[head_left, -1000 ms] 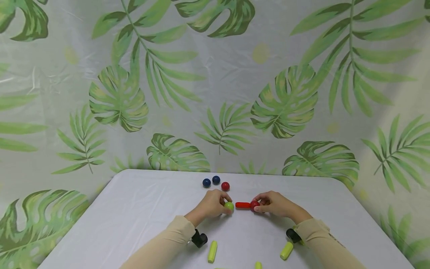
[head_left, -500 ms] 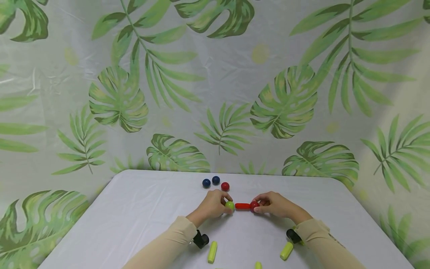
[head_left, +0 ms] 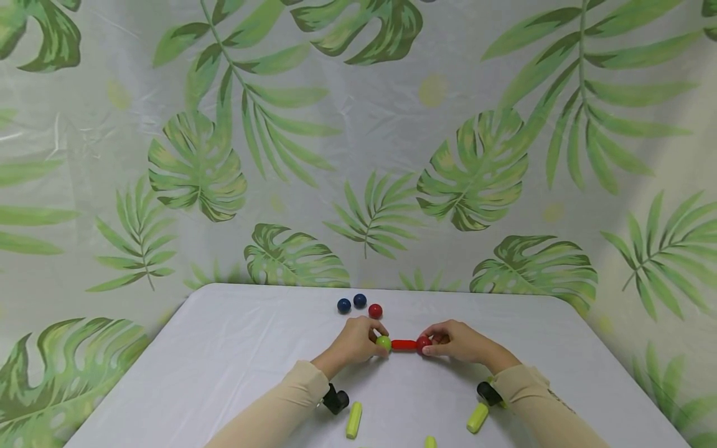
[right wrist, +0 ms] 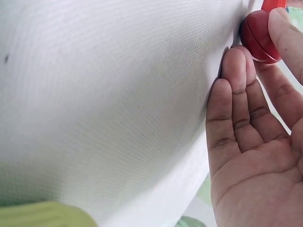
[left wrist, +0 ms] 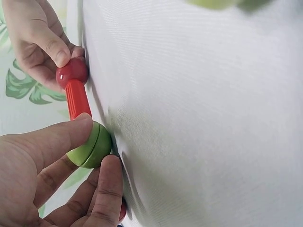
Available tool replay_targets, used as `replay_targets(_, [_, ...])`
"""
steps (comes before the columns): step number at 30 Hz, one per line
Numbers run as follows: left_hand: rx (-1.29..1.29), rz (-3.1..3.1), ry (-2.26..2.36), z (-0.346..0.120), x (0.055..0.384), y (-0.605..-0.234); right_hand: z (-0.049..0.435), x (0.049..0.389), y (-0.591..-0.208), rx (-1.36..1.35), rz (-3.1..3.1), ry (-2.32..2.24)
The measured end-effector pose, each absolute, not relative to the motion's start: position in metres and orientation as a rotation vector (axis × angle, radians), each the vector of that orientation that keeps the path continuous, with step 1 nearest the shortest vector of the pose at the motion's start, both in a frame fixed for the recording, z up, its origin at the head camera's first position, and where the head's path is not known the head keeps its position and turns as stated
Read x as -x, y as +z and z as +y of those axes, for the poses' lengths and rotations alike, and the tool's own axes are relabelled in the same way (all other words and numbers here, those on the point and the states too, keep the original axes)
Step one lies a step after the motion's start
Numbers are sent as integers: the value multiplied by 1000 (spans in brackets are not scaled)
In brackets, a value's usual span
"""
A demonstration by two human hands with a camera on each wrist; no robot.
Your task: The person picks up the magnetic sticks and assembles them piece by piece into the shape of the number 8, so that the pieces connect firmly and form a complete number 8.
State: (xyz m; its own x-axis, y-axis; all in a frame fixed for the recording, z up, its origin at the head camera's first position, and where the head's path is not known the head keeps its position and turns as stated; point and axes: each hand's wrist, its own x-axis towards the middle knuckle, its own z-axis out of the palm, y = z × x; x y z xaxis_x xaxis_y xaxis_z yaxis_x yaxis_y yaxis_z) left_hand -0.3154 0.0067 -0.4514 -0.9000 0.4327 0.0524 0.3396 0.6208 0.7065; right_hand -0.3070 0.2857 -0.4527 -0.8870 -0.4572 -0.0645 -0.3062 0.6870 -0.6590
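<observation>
My left hand (head_left: pixel 356 339) pinches a green ball (head_left: pixel 383 343) between thumb and fingers. A seam runs round that ball (left wrist: pixel 92 146) in the left wrist view. My right hand (head_left: pixel 458 341) pinches a dark red ball (head_left: pixel 424 344), also seamed in the right wrist view (right wrist: pixel 260 37). Between the two balls lies a ridged red rod (head_left: pixel 404 345), one end against each ball. In the left wrist view the rod (left wrist: pixel 77 100) lines up with both, and the left thumb covers where it meets the green one.
Two dark blue balls (head_left: pixel 351 303) and another red ball (head_left: pixel 375 311) sit behind the left hand on the white table (head_left: pixel 252 348). Nearer the front lie yellow-green rods (head_left: pixel 354 420), one (head_left: pixel 478 417) beside the right wrist's black camera (head_left: pixel 489 393). A leaf-patterned curtain (head_left: pixel 381 155) hangs behind.
My left hand has moved slightly right with the green ball, closing the gap to the red rod's left end. My right hand has stayed almost still on the dark red ball.
</observation>
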Motion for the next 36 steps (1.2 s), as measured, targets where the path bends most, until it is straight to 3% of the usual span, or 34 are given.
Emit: replay_targets(36, [-727, 2798, 1038, 5, 313, -444, 276, 302, -436, 629, 2659, -924])
